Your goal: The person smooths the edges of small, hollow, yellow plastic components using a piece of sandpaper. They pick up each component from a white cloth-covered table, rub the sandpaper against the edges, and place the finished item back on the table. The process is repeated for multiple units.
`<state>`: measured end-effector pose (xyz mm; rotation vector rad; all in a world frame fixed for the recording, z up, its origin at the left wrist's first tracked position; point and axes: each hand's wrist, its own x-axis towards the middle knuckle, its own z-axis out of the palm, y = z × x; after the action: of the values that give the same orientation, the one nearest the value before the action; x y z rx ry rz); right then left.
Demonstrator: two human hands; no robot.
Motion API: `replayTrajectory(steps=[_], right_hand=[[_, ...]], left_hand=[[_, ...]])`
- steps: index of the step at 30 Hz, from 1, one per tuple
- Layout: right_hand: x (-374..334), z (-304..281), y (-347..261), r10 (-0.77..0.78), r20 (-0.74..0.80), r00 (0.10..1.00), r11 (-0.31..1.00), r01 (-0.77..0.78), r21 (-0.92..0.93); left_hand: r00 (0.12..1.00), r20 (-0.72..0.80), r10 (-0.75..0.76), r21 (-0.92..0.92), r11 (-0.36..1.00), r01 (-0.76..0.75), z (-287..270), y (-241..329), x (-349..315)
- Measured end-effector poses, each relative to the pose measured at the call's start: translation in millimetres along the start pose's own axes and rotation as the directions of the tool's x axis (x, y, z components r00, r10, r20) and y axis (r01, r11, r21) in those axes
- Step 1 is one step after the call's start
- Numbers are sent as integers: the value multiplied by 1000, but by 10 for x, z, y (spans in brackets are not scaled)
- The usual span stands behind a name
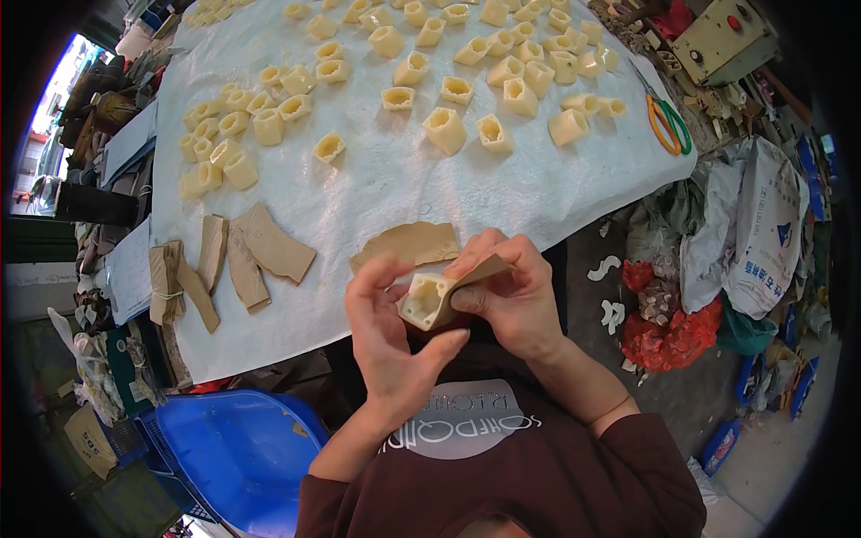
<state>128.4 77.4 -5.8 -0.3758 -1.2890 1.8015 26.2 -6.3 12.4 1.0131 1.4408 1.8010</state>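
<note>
Over the bench's (359, 202) near edge, the left hand (387, 348) grips a hollow cream block (415, 311) between fingers and thumb, cavity facing up, while the right hand (523, 303) pinches a brown sheet (484, 270) at its right side. This looks like rubbing the block smooth; next probably calls for steady support and turning another face toward the sheet.

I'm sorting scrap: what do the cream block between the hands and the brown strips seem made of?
Cream block: probably moulded resin or plastic; smooth, slight sheen, even colour. Brown strips: perhaps sandpaper or stiff paper; matte, thin, rough-edged.
</note>
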Motion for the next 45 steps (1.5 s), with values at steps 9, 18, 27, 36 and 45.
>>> replayTrajectory(steps=[9,18,27,36,45], right_hand=[[-30,-63,44,-7,25,1000,999,6,52],[-40,-66,-118,214,106,971,974,-220,49],[3,-99,-90,142,80,987,990,-141,-15],[7,22,-34,24,-111,994,981,-45,-191],[29,-37,-26,5,-16,1000,944,-10,-329]], left_hand=[[993,109,49,95,994,-59,-163,25,23],[957,280,78,107,988,-112,-261,54,101],[952,295,80,192,971,-141,-229,-3,74],[993,-38,-113,-25,993,112,96,-25,4],[985,68,-159,94,984,152,-67,43,68]])
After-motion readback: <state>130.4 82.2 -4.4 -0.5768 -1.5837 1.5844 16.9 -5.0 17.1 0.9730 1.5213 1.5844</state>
